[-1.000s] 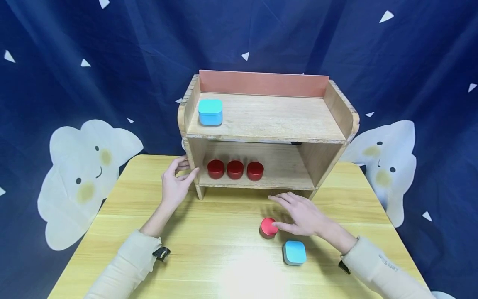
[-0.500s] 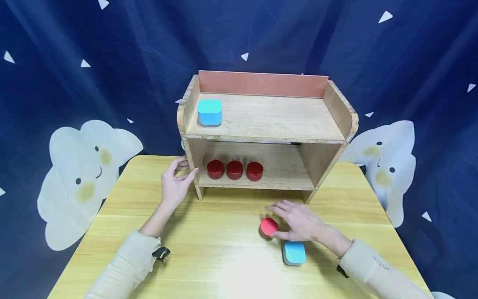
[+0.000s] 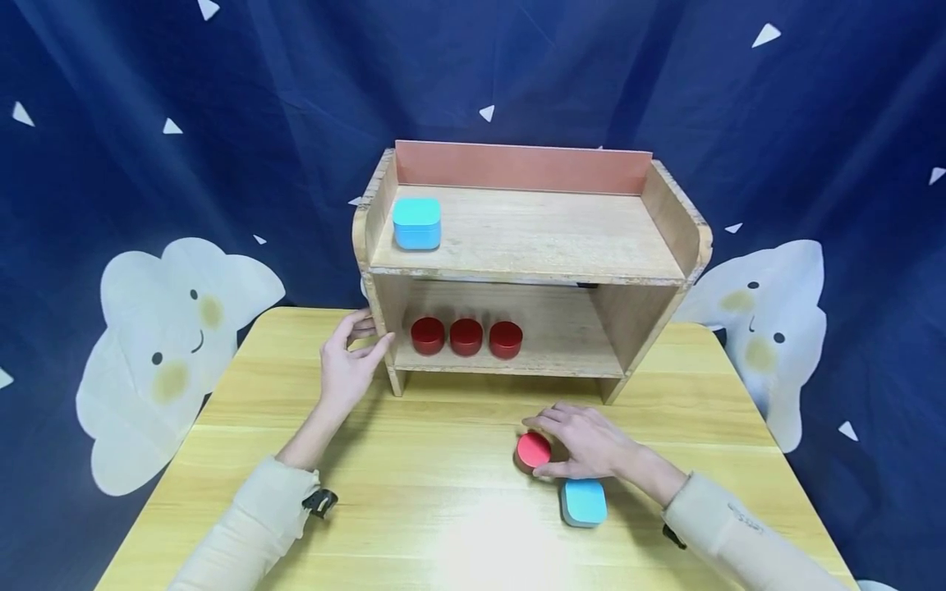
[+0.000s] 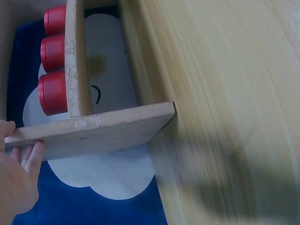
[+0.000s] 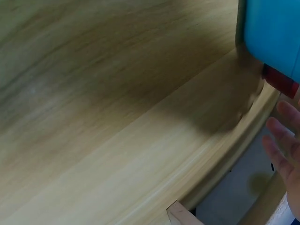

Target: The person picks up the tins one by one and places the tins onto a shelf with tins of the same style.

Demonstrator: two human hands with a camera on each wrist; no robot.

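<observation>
Left hand [image 3: 346,369]: gripped the shelf [image 3: 532,234] side between thumb and fingers.
Right hand [image 3: 590,443]: was spread loosely beside the red tin [image 3: 533,450], contact unclear.

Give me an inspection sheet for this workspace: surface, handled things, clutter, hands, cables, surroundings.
Surface: wood-grain table, shiny near the person.
Job's things: loose red container and loose blue container on the table; three red containers on the wooden shelf's lower level, another blue container on top.
Clutter: nothing seen.
Hands: left hand pinches the wooden shelf's left side; right hand beside the loose red container, contact unclear.
Cables: nothing seen.
Surroundings: dark blue curtain with white cloud shapes.
</observation>
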